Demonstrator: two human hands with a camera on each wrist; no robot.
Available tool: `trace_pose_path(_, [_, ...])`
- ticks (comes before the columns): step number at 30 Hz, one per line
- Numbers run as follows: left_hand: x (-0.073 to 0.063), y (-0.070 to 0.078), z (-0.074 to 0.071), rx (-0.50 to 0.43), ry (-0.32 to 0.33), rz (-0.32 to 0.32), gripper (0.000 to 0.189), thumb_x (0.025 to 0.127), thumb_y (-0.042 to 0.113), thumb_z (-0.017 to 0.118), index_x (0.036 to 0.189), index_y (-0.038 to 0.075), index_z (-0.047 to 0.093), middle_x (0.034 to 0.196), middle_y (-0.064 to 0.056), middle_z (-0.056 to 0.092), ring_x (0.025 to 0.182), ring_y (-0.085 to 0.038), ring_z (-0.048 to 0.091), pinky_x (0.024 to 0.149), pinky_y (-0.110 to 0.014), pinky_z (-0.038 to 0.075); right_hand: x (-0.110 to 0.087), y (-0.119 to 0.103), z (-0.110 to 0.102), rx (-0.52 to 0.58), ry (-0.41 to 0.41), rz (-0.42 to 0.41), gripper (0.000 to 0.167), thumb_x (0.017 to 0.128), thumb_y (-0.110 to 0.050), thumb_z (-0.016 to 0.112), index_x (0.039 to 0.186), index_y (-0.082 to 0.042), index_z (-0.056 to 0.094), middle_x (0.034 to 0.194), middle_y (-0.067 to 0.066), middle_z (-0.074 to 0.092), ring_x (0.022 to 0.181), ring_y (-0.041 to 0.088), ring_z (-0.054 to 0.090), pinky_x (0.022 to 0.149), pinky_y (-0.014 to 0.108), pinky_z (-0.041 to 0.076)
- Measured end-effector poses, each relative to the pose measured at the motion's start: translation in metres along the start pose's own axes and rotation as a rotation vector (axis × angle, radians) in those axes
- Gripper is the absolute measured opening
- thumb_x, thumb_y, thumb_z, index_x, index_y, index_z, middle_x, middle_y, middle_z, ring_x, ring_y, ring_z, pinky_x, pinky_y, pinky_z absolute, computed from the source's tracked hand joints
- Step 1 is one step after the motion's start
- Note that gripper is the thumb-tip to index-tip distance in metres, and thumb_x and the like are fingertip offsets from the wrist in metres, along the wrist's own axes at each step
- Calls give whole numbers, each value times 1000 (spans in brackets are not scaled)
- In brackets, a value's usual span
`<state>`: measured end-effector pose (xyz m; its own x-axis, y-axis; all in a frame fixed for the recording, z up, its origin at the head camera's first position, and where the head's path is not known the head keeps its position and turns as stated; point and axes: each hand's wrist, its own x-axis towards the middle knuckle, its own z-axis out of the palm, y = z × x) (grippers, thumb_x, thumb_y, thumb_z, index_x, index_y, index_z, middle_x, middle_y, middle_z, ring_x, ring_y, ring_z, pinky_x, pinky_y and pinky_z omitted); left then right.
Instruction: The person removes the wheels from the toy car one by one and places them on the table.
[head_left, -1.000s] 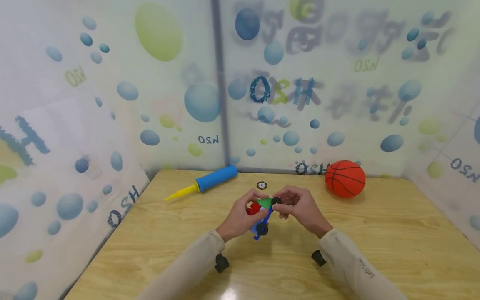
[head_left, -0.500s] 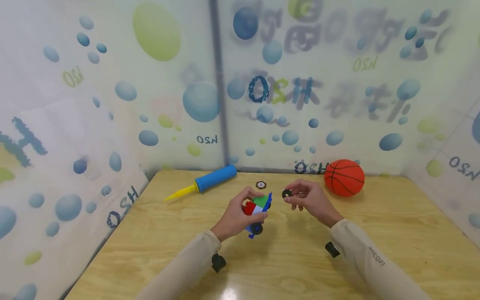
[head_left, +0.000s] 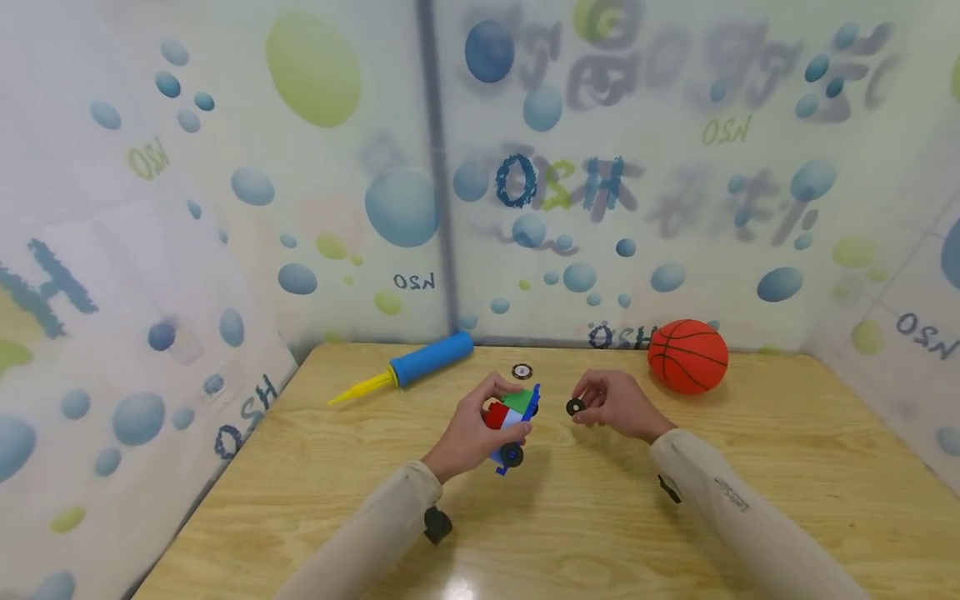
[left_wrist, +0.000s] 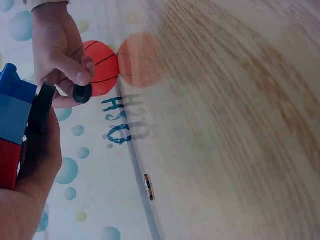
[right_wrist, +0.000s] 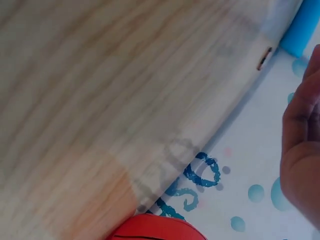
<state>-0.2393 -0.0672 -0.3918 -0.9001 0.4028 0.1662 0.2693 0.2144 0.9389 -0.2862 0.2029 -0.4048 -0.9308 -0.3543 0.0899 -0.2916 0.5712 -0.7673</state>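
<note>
red, green and blue, the toy car point(head_left: 517, 402) sits gripped in the left hand point(head_left: 463, 435), the right hand point(head_left: 618, 405) pinching a black wheel point(head_left: 571, 407) at the car's three o'clock, apparently a wheel-handling step whose next move calls for steady aim.

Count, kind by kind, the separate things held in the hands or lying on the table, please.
Toy car, in the left hand: 1
Loose wheel, in the right hand: 1
Ball: 1
Pump: 1
Round disc: 1
Total: 5
</note>
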Motion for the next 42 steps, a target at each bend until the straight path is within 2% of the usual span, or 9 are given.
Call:
trace_pose_path(5, [0, 1, -2, 9, 8, -1, 41, 89, 18, 76, 124, 18, 54, 123, -14, 56, 78, -17, 75, 75, -33, 63, 10, 8, -1, -134, -27, 5, 21, 82, -8, 81, 99, -7, 69, 78, 6, 69, 59, 16, 64, 57, 30, 56])
trace_pose_path(13, [3, 0, -1, 21, -7, 4, 42, 89, 21, 77, 125, 19, 55, 121, -14, 56, 79, -16, 73, 75, -31, 62, 26, 21, -8, -159, -82, 134, 19, 84, -11, 79, 99, -5, 70, 83, 7, 72, 62, 13, 66, 61, 30, 58])
trace_pose_path(18, [6, 1, 0, 49, -8, 4, 43, 89, 25, 78, 125, 22, 56, 121, -12, 56, 81, -15, 72, 77, -31, 62, 35, 28, -11, -190, -88, 161, 22, 85, -18, 80, 102, -6, 72, 81, 6, 74, 58, 15, 65, 60, 29, 54])
trace_pose_path(24, [6, -1, 1, 70, -4, 3, 42, 90, 24, 76, 127, 22, 56, 122, -13, 56, 82, -15, 70, 77, -32, 62, 42, 33, -5, -319, -59, 122, 26, 84, -26, 82, 103, -10, 76, 80, 4, 71, 66, 14, 61, 66, 28, 50])
trace_pose_path(29, [4, -1, 0, 46, 2, -5, 43, 90, 26, 76, 127, 22, 56, 123, -13, 56, 82, -14, 72, 76, -31, 62, 46, 34, 2, -440, -62, 96, 26, 84, -29, 82, 102, -11, 78, 82, 2, 71, 73, 14, 59, 68, 30, 50])
trace_pose_path(34, [2, -1, 0, 51, 11, -11, 42, 90, 26, 76, 127, 23, 56, 124, -12, 56, 84, -15, 73, 74, -31, 62, 47, 28, 5, -493, -75, 102, 29, 84, -29, 81, 105, -10, 78, 87, 2, 73, 76, 14, 62, 72, 34, 55])
trace_pose_path(42, [3, 2, -2, 86, 42, 3, 44, 89, 26, 78, 127, 26, 57, 125, -9, 57, 88, -15, 66, 76, -32, 61, 43, 22, 4, -507, -79, 122, 33, 86, -30, 79, 112, -8, 76, 87, 4, 72, 76, 15, 63, 74, 37, 56])
